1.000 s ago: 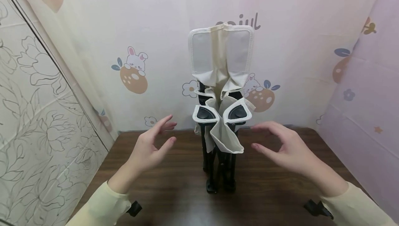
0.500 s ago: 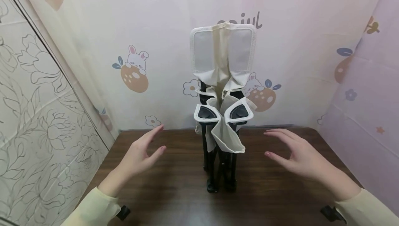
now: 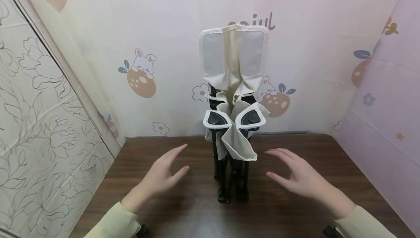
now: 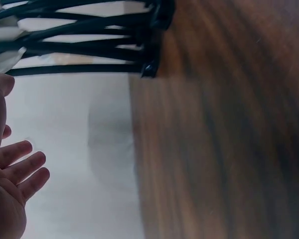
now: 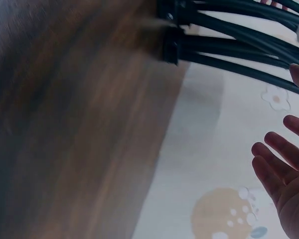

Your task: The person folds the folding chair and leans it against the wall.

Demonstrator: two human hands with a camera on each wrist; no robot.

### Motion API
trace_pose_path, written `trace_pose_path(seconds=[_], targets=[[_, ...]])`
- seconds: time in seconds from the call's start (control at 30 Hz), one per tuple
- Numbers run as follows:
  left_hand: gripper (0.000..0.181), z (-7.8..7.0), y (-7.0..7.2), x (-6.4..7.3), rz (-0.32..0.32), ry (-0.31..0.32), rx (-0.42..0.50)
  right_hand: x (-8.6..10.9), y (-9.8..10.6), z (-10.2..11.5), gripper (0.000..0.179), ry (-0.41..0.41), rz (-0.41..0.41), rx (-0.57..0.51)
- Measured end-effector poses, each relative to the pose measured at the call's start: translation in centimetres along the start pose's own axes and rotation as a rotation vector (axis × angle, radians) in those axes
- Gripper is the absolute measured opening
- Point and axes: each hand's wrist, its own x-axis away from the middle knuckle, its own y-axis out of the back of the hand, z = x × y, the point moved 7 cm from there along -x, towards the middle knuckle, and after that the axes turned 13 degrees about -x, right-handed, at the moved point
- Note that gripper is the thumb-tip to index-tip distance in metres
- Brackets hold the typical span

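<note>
A small folding chair stands folded and upright in the middle of the table, with cream fabric on a black tube frame. Its black legs also fill the top of the left wrist view. To the left of the chair hovers my left hand, apart from it, thumb and fingers spread and nothing held. My right hand mirrors this on the right side, likewise with a gap to the chair. In the right wrist view the fingers are relaxed beside the chair's legs.
The dark wood table has its back edge against a curtain printed with rabbits and strawberries. A white panel with flower line drawings stands at the left, and a pale lilac curtain hangs on the right.
Both hands first drew outward from the chair, then came back inward and lower, nearer to the table. The chair has stayed in place.
</note>
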Motion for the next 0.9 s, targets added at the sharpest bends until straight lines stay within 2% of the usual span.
trace_pose_path(seconds=[0.2, 0.37, 0.63, 0.9], targets=[[0.07, -1.4, -2.8, 0.6, 0.053, -0.044, 0.021, 0.9, -2.5, -0.1, 0.064, -0.018, 0.034, -0.025], [0.069, -2.3, -4.7, 1.1, 0.103, -0.046, 0.025, 1.6, -4.3, 0.1, 0.06, -0.02, 0.063, -0.071], [0.061, -3.7, -6.7, 1.9, 0.159, -0.064, 0.056, 2.4, -6.5, 0.6, 0.054, 0.012, 0.086, -0.129], [0.055, -4.1, -8.4, 2.5, 0.214, -0.069, 0.078, 2.8, -7.8, 0.7, 0.048, 0.023, 0.111, -0.198]])
